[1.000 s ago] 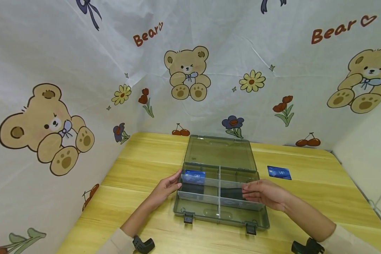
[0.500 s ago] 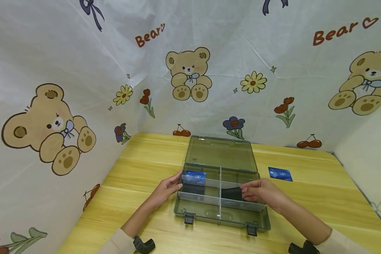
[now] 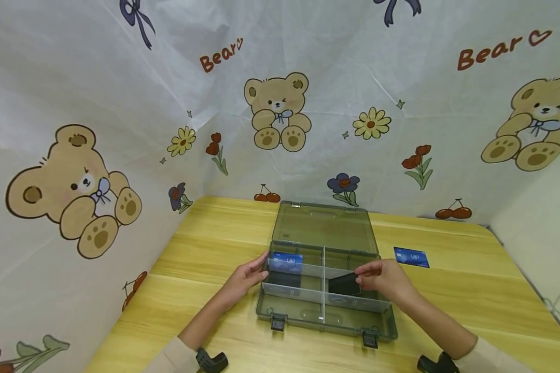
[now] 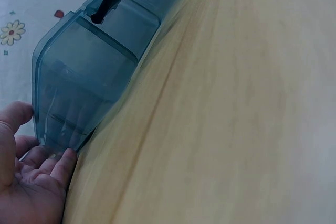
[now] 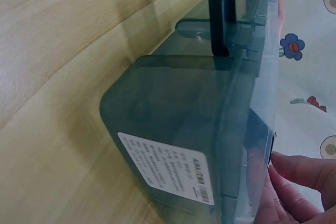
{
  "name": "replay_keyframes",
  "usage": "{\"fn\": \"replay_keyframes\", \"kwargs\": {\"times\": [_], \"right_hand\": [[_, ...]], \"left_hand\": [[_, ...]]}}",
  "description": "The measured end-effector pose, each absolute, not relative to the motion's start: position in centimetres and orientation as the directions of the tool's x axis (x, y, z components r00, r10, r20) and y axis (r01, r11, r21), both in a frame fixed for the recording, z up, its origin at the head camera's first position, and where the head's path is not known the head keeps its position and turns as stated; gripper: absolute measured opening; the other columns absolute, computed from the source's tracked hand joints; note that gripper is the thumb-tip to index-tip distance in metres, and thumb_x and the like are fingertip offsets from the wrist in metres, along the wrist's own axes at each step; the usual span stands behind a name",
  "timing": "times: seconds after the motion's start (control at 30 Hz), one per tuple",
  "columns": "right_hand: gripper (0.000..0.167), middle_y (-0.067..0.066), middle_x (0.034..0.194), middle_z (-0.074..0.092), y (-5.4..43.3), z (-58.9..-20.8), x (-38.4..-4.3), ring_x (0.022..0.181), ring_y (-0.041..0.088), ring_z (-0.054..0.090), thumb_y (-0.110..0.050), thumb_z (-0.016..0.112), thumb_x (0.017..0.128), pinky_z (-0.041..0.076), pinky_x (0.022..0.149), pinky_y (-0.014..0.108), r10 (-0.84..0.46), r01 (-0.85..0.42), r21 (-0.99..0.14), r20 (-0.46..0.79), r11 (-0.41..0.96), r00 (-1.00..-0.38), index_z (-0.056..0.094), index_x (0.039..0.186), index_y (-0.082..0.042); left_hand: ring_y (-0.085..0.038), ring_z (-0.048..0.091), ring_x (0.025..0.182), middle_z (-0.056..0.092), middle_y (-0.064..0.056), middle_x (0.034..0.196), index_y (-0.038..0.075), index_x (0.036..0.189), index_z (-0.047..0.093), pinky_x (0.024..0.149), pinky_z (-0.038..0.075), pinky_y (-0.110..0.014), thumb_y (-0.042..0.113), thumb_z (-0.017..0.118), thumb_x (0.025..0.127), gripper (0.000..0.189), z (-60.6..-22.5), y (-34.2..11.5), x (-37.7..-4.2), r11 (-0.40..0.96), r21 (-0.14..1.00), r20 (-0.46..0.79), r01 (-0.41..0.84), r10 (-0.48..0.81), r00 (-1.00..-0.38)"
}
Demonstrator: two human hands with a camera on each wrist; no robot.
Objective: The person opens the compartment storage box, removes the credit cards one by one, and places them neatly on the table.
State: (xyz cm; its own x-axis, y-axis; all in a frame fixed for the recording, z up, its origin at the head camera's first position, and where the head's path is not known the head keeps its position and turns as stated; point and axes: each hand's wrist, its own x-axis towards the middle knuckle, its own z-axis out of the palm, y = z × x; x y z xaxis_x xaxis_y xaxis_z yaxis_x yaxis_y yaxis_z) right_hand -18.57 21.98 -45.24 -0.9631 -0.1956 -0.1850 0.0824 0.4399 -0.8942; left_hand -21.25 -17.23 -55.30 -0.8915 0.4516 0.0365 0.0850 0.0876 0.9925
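A green see-through compartment box stands on the table with its lid laid back. My left hand grips the box's left end, thumb near the rim and fingers low on the wall in the left wrist view. With thumb and fingertips, my right hand pinches the right end of a flat black card, tilted within the right middle compartment. Another dark flat piece lies in the left middle compartment. Behind it, a blue VIP card is in the back left compartment.
A second blue VIP card lies on the wooden table, right of the box. Two black latches hang at the box's front. A white label shows on the box in the right wrist view. Bear-print cloth surrounds the table.
My right hand has shifted a little to the left, and the black card has slid left and tilted, its right end raised. The left hand keeps its place at the box.
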Motion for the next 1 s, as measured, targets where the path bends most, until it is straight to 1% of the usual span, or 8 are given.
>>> {"fn": "replay_keyframes", "kwargs": {"times": [0.2, 0.37, 0.47, 0.63, 0.8, 1.0], "right_hand": [[0.021, 0.023, 0.091, 0.072, 21.8, -45.2, -18.3, 0.080, 0.035, 0.073, 0.010, 0.070, 0.088, 0.064, 0.071, 0.042, -0.191, 0.064, -0.899, -0.161, 0.433, -0.968, 0.069, 0.108, 0.016], [0.022, 0.021, 0.093, 0.071, 21.9, -45.0, -18.0, 0.079, 0.034, 0.071, 0.008, 0.070, 0.089, 0.064, 0.067, 0.041, -0.165, 0.091, -0.905, -0.174, 0.415, -0.971, 0.069, 0.111, 0.013], [0.022, 0.020, 0.096, 0.070, 22.0, -44.9, -17.9, 0.080, 0.032, 0.070, 0.007, 0.069, 0.091, 0.064, 0.066, 0.041, -0.133, 0.121, -0.905, -0.190, 0.407, -0.973, 0.069, 0.112, 0.010], [0.023, 0.020, 0.102, 0.070, 22.2, -44.7, -17.8, 0.082, 0.031, 0.069, 0.005, 0.068, 0.093, 0.064, 0.066, 0.041, -0.101, 0.146, -0.910, -0.200, 0.387, -0.975, 0.068, 0.115, 0.008], [0.028, 0.022, 0.105, 0.069, 22.8, -44.4, -17.7, 0.084, 0.029, 0.070, 0.004, 0.068, 0.094, 0.064, 0.069, 0.041, -0.109, 0.127, -0.934, -0.172, 0.334, -0.979, 0.065, 0.121, 0.010], [0.039, 0.015, 0.105, 0.068, 23.5, -44.3, -17.5, 0.088, 0.023, 0.072, -0.002, 0.071, 0.094, 0.064, 0.074, 0.039, -0.102, 0.127, -0.940, -0.167, 0.315, -0.981, 0.063, 0.130, 0.009]], "left_hand": [[-0.030, 0.021, 0.152, 0.018, -0.007, 0.167, 0.015, 0.162, 0.027, 0.118, 0.031, -0.036, 0.023, 0.056, 0.107, 0.063, -55.5, -17.2, -21.2, 0.080, 0.993, 0.044, 0.090, 0.451, -0.891], [-0.027, 0.023, 0.152, 0.020, -0.005, 0.167, 0.016, 0.161, 0.028, 0.117, 0.032, -0.033, 0.023, 0.056, 0.106, 0.062, -55.5, -17.2, -21.3, 0.084, 0.993, 0.038, 0.085, 0.450, -0.892], [-0.027, 0.022, 0.152, 0.020, -0.005, 0.167, 0.016, 0.162, 0.027, 0.117, 0.031, -0.034, 0.023, 0.056, 0.107, 0.062, -55.6, -17.2, -21.3, 0.085, 0.992, 0.042, 0.090, 0.454, -0.890], [-0.029, 0.021, 0.152, 0.019, -0.006, 0.167, 0.016, 0.162, 0.027, 0.118, 0.031, -0.035, 0.021, 0.055, 0.107, 0.062, -55.5, -17.2, -21.3, 0.084, 0.992, 0.049, 0.098, 0.458, -0.888], [-0.028, 0.022, 0.152, 0.019, -0.006, 0.167, 0.015, 0.162, 0.027, 0.117, 0.032, -0.034, 0.022, 0.055, 0.107, 0.062, -55.4, -17.2, -21.3, 0.083, 0.992, 0.050, 0.098, 0.454, -0.889], [-0.024, 0.023, 0.152, 0.021, -0.002, 0.167, 0.018, 0.161, 0.028, 0.117, 0.032, -0.034, 0.028, 0.058, 0.106, 0.064, -55.5, -17.2, -21.2, 0.080, 0.994, 0.031, 0.075, 0.454, -0.891]]}}
